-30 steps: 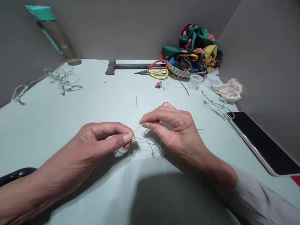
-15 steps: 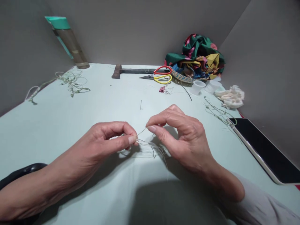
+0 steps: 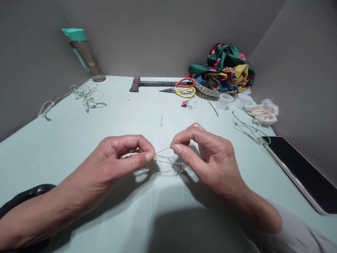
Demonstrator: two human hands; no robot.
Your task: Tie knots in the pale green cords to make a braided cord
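Note:
My left hand (image 3: 123, 154) pinches a braided white cord (image 3: 130, 154) between thumb and forefinger, its braid showing inside the curled fingers. From that pinch, several loose thin strands (image 3: 173, 165) in green and white trail to the right above the table. One green thread (image 3: 163, 150) runs taut to my right hand (image 3: 205, 154), where thumb and forefinger are pressed together on its end. The other fingers of my right hand are curled in. How the strands cross inside the left fingertips is hidden.
On the table (image 3: 118, 119) lie a hammer-like tool (image 3: 135, 84), scissors (image 3: 185, 88), a pink binder clip (image 3: 184, 104), knotted cords (image 3: 88, 96) and more cords (image 3: 249, 130). A bottle (image 3: 88, 56), bunched cloth (image 3: 223, 66), small cups (image 3: 224, 101), crumpled tissue (image 3: 263, 111) and a phone (image 3: 302, 172) stand around the edges.
My right hand has drawn slightly away to the right, so the held thread spans a longer gap. The whole view has shifted a little; the left hand keeps its pinch.

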